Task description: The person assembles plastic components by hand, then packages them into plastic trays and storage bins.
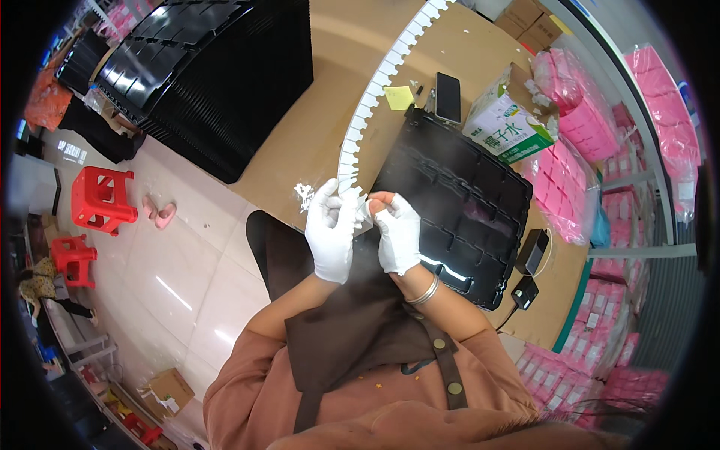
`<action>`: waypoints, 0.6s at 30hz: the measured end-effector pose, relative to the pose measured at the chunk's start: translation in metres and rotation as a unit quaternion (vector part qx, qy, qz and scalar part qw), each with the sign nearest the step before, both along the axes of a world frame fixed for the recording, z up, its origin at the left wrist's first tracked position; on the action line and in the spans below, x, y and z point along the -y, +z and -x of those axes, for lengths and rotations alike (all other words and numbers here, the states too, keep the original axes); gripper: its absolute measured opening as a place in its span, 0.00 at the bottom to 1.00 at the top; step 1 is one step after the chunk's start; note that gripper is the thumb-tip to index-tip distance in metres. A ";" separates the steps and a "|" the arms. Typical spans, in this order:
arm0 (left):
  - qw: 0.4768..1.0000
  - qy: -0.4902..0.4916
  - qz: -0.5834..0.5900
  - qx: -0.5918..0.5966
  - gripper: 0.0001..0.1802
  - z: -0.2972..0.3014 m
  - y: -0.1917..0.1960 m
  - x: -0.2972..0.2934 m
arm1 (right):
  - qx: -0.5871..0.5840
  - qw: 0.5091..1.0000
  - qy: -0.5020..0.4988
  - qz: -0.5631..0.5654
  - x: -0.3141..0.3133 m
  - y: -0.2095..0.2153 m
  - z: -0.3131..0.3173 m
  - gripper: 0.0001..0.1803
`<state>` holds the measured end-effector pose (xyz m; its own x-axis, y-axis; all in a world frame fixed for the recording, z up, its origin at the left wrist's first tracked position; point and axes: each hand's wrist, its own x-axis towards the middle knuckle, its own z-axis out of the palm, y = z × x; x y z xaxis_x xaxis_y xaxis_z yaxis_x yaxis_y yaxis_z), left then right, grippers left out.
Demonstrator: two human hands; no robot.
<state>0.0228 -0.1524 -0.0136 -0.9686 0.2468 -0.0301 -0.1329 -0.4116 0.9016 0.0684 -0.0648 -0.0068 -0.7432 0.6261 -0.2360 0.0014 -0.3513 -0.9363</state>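
A long white notched strip (358, 124) curves from the far edge of the table down to my hands. My left hand (330, 236), in a white glove, is closed round its near end. Close by on the right, my right hand (398, 234) pinches, its glove leaving a thumb and fingertip bare. Something small and pale shows between the two hands, too small to name. Small white scraps (304, 196) lie on the table beside my left hand. A black plastic tray (469, 195) with moulded compartments lies just right of my right hand.
Tall stacked black trays (247, 82) stand at the left of the brown table (330, 45). A phone (448, 97), a yellow note (399, 97) and an open carton (504, 120) lie beyond the tray. Pink wrapped packs (559, 180) crowd the right. A red stool (103, 199) stands on the floor.
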 end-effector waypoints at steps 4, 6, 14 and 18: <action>0.983 -0.089 -0.049 0.155 0.24 0.012 -0.004 -0.005 | -0.031 0.977 -0.044 -0.205 -0.005 -0.009 -0.013 0.03; 0.953 -0.108 -0.112 0.260 0.27 0.020 -0.008 -0.009 | -0.055 0.962 -0.077 -0.256 -0.003 0.004 -0.024 0.06; 0.973 -0.074 -0.067 0.208 0.23 0.041 -0.015 -0.002 | 0.092 0.897 -0.208 -0.380 -0.257 -0.006 -0.112 0.01; 0.948 -0.144 -0.108 0.263 0.22 0.045 -0.019 -0.004 | 0.233 0.882 -0.154 -0.380 -0.336 -0.042 -0.145 0.02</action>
<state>-0.0222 -0.1481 -0.0330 -0.7252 0.5537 -0.4092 -0.6756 -0.4576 0.5781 0.2133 0.2716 -0.0491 -0.4441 0.8899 0.1038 0.4629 0.3271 -0.8239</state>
